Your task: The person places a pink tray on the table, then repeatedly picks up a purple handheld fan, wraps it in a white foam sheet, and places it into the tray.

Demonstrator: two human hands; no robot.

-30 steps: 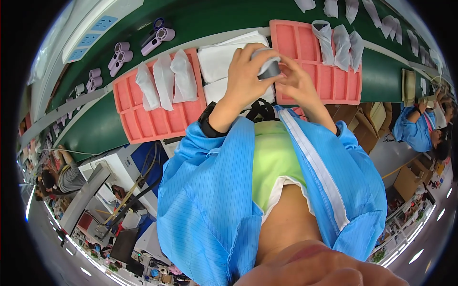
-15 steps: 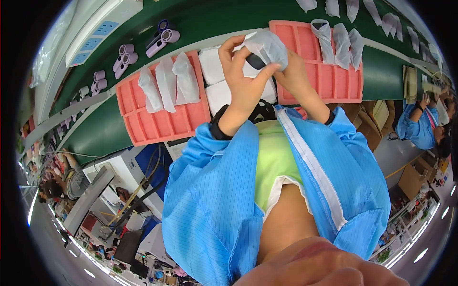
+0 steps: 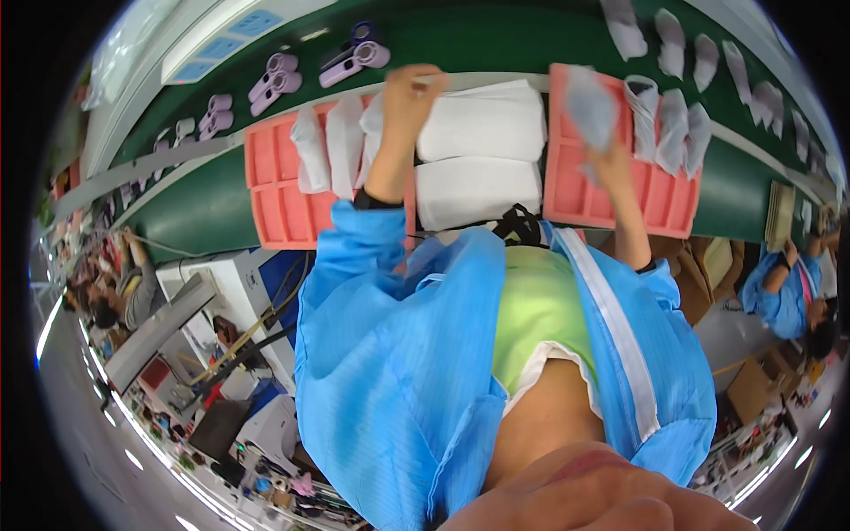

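Note:
My right hand [image 3: 611, 168] grips the lower end of an item in a thin white sleeve [image 3: 591, 106], held upright over the right pink tray [image 3: 567, 190]. Item and fingers are smeared by motion. Just left of the white stacks, my left hand [image 3: 413, 97] is raised with its fingers bent inward; blur hides whether anything is between them. Two stacks of flat white sleeves, a far one [image 3: 482, 126] and a near one [image 3: 478, 190], lie between the trays. Several white-sleeved items [image 3: 343, 146] lie in the left pink tray [image 3: 283, 226], three more [image 3: 673, 131] in the right.
Beyond the trays, a green belt [image 3: 496, 40] carries lavender hair-dryer-shaped devices [image 3: 359, 62] on the left and sleeved items [image 3: 670, 42] on the right. A socket strip [image 3: 221, 44] runs at the far left. Cardboard boxes [image 3: 708, 270] and a co-worker in blue [image 3: 770, 288] are to the right.
My hands have parted: the right carried the sleeved item rightward over the right tray, the left let go and moved left. The near part of the white stacks is now uncovered. The view has shifted.

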